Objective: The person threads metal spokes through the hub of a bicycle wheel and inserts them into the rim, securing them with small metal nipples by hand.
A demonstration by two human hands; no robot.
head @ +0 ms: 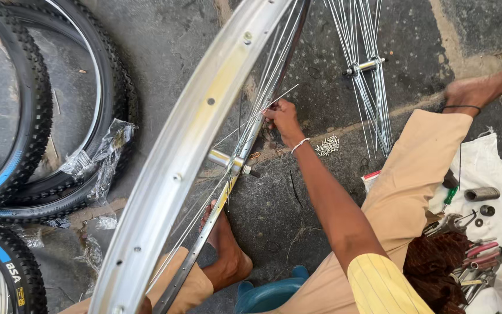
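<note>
Standing on edge across the middle of the view, the bare silver rim (187, 145) runs from the lower left to the top centre, its hub (228, 160) sitting just beyond it with thin spokes (262, 110) fanning up to the rim's far wall. One hand (283, 119) reaches to those spokes just past the hub, fingers pinched shut on a spoke near the rim's inner edge; from the arm's line it looks to be the right hand (I cannot be sure). The rim's long line lies to the left of this hand and slants away from the person, so the pinched spoke sits between hand and rim.

The other hand (466, 93) rests on the raised knee at upper right, well apart from the rim; whether it is open or curled I cannot tell.

A bare foot (225, 256) braces by the rim's lower part. Loose nipples (327, 145) lie on the ground just beside the wrist, a second spoked hub (364, 65) stands beyond, black tyres (42, 116) lie left, and tools (477, 261) rest on a white cloth (495, 168) at right.
</note>
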